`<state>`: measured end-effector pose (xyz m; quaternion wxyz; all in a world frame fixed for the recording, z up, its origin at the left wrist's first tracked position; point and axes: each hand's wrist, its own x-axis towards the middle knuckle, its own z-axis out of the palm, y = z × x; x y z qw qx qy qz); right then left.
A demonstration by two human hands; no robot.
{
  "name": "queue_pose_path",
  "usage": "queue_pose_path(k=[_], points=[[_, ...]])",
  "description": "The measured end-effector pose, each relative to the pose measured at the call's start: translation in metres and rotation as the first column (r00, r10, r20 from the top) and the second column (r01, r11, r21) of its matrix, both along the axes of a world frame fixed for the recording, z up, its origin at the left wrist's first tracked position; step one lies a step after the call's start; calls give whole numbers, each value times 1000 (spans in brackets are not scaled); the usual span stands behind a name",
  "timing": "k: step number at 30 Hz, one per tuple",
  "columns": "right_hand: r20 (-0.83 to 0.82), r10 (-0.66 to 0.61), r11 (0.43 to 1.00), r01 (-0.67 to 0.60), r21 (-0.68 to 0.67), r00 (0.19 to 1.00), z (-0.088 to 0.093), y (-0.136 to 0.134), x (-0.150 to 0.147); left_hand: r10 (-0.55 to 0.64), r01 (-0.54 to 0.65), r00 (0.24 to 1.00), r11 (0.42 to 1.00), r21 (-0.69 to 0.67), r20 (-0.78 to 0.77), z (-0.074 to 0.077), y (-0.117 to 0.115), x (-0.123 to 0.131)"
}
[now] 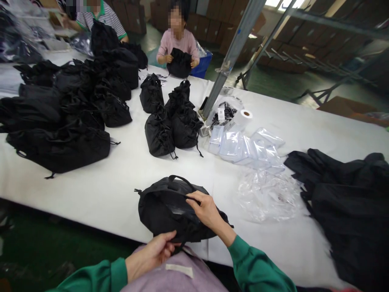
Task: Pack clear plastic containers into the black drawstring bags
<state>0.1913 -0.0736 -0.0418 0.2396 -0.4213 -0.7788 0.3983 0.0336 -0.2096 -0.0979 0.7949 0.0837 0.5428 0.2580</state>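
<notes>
A black drawstring bag (pixel 158 221) lies at the table's near edge with its mouth open toward me. My left hand (pixel 159 248) is closed on the bag's near bottom edge, thumb on top and fingers curled beneath. At the right side of the mouth, my right hand (pixel 204 207) pinches the rim or a strap there; which of the two I cannot tell. A strap loop (pixel 182 178) arches over the far rim. Inside the bag a dark, slightly shiny lining shows. One cord end sticks out at the left.
Black bags (pixel 60 142) are heaped at left, and several cinched bags (pixel 159 132) stand mid-table. Clear plastic pouches (pixel 235 146), a crumpled plastic bag (pixel 267 196), a label roll (pixel 245 114) and black fabric (pixel 346 202) lie rightward. A metal post (pixel 225 69) rises behind. Across, a co-worker holds another bag (pixel 180 63).
</notes>
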Motion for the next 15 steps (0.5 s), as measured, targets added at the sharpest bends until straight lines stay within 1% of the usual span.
queue_pose_path(k=[1, 3, 4, 5, 6, 7, 9, 10, 11, 12, 14, 15], points=[[-12, -17, 1000, 17, -17, 1000, 0, -1, 1, 9, -7, 999, 999, 37, -42, 5, 1, 1], [-37, -21, 998, 19, -61, 999, 0, -4, 4, 54, -25, 989, 979, 203, -141, 13, 5, 1], [-50, -16, 995, 11, -94, 999, 0, -6, 5, 95, -36, 978, 953, 301, -184, 16, 7, 2], [-60, -10, 991, 2, -135, 998, 0, -9, 7, 141, -58, 971, 923, 380, -195, 17, 8, 4], [-68, -6, 984, -6, -179, 998, -1, -12, 8, 183, -98, 969, 902, 421, -166, 17, 9, 5], [-74, -4, 975, -13, -222, 997, -1, -15, 10, 218, -157, 971, 892, 424, -100, 15, 9, 7], [-85, -4, 957, -21, -290, 996, -3, -22, 12, 267, -266, 962, 891, 367, 50, 9, 7, 9], [-93, -2, 950, -27, -312, 996, -3, -24, 13, 279, -294, 956, 895, 336, 92, 8, 5, 9], [-103, -2, 944, -32, -328, 995, -3, -26, 13, 265, -282, 959, 906, 316, 97, 7, 3, 8], [-115, -4, 940, -36, -339, 993, -3, -28, 14, 215, -226, 974, 925, 304, 70, 7, 2, 7], [-138, -3, 935, -46, -352, 990, -2, -29, 16, 32, -26, 999, 960, 278, -18, 11, 2, 5], [-149, 6, 933, -59, -355, 989, -1, -29, 17, -61, 75, 996, 960, 270, -63, 13, 3, 4]])
